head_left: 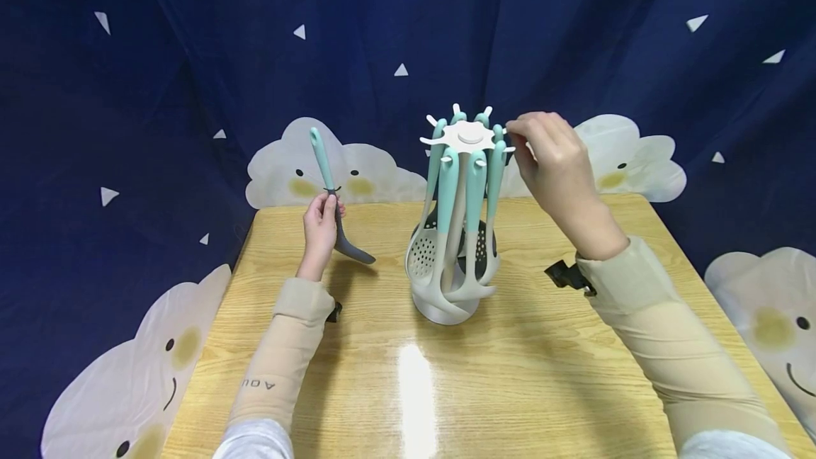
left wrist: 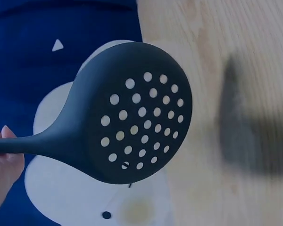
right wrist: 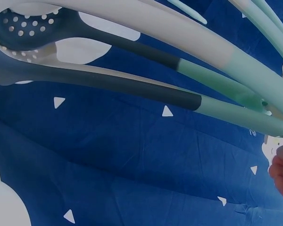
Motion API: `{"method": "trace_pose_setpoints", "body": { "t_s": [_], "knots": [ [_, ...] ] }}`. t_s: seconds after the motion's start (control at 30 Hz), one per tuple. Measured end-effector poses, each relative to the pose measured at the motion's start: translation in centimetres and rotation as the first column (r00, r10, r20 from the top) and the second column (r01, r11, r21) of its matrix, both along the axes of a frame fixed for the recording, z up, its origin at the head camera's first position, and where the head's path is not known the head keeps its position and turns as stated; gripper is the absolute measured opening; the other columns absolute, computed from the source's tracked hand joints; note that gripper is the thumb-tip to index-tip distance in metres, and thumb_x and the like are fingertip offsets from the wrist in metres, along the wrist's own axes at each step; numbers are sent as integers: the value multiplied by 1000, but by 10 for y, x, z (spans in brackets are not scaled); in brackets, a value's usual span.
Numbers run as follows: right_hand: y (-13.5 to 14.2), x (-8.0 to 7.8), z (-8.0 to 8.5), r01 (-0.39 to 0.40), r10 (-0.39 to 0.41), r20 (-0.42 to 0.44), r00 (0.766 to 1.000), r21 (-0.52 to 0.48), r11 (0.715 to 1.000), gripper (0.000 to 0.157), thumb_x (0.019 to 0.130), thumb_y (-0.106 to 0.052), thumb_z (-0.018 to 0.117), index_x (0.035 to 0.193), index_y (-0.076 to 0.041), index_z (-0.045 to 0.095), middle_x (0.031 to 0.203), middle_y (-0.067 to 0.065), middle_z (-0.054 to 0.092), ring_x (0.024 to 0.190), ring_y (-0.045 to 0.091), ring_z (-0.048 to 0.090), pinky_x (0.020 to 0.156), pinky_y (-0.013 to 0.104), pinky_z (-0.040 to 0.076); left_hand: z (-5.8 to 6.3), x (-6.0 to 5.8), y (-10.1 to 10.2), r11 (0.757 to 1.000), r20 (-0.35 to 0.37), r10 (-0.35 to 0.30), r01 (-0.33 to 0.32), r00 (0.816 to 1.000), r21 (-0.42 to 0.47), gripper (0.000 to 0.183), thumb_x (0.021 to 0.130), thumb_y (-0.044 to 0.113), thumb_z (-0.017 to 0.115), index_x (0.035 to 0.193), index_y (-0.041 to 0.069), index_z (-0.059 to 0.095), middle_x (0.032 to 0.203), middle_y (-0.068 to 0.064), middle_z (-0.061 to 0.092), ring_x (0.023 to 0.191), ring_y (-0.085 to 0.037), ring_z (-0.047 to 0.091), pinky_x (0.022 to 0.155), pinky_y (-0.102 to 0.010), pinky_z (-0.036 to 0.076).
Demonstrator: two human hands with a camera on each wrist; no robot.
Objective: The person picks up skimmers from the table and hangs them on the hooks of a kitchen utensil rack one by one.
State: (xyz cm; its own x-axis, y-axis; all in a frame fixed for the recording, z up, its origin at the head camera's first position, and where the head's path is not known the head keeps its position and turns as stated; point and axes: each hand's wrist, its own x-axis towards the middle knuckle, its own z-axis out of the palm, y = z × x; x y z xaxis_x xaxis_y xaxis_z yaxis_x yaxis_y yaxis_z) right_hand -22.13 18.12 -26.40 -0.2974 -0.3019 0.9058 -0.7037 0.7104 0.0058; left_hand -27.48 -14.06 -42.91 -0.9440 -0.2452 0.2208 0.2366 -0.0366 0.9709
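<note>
In the head view my left hand (head_left: 321, 222) grips a skimmer (head_left: 321, 158) by its dark neck, its mint handle pointing up. The left wrist view shows the skimmer's dark, round head (left wrist: 141, 117) full of holes, tilted over the table. A white utensil rack (head_left: 470, 134) with hooks around its top stands mid-table. Several mint-handled utensils (head_left: 448, 190) hang from it, some beige and some dark grey. At the rack's right side my right hand (head_left: 551, 154) pinches the tip of a hook. Dark utensils with mint handles (right wrist: 240, 115) hang beside these fingers in the right wrist view.
The wooden table (head_left: 357, 388) ends at a dark blue curtain (head_left: 357, 34) with white triangles and clouds. The rack's round base (head_left: 446, 314) sits on the tabletop. A black strap (head_left: 567, 276) sticks out from the right wrist.
</note>
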Motion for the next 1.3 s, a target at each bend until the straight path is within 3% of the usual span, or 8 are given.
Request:
{"method": "trace_pose_setpoints", "body": {
  "t_s": [0.1,0.23,0.4,0.67,0.83,0.97,1.3],
  "knots": [
    [0,0,1,2,-2,1,1000,8,1000,15,80,14,55,92,6,59,86,19,61,77,33,54,69,41,46,5,4,3,995,-19,-53,51,998,-89,31,96,16,41,107,-11,52,89,-16,54,73,-4,55,77,-30,50],
    [0,1,1,4,-4,3,1000,16,1000,14,81,13,55,92,6,59,86,19,61,77,33,54,70,41,46,15,9,8,983,-48,-140,134,989,-126,29,97,13,41,106,-12,52,82,-3,54,74,-5,55,74,-27,50],
    [0,1,2,4,-4,4,1000,17,1000,14,81,13,55,92,6,59,86,18,61,77,33,54,70,40,46,26,17,14,963,-73,-237,224,969,-150,28,97,6,37,106,-19,47,80,-2,53,72,-7,54,69,-21,49],
    [0,0,1,-2,2,-1,1000,9,1000,14,80,14,55,92,6,59,86,19,61,77,33,54,70,41,46,39,27,24,941,-142,-303,271,942,-204,28,97,9,37,103,-16,50,79,-3,53,70,-6,53,67,-23,49],
    [0,0,1,-5,5,-10,1000,-7,1000,15,80,14,56,91,6,60,85,19,61,77,34,54,70,41,46,46,33,29,923,-191,-348,301,918,-238,26,97,7,37,100,-15,51,78,-15,52,68,-7,52,64,-22,47],
    [0,1,2,-5,4,-8,1000,-5,1000,14,81,14,55,91,6,59,85,19,61,77,34,54,70,41,46,54,39,33,900,-191,-389,328,901,-289,26,97,5,35,101,-15,51,81,-26,50,70,-6,51,65,-21,47],
    [0,0,1,-5,5,-2,1000,-4,1000,14,80,14,56,91,6,59,84,19,61,76,33,54,69,41,46,67,53,45,849,-142,-473,407,870,-338,26,97,5,35,101,-15,52,81,-19,52,74,-9,51,67,-27,49]
  ]
}}
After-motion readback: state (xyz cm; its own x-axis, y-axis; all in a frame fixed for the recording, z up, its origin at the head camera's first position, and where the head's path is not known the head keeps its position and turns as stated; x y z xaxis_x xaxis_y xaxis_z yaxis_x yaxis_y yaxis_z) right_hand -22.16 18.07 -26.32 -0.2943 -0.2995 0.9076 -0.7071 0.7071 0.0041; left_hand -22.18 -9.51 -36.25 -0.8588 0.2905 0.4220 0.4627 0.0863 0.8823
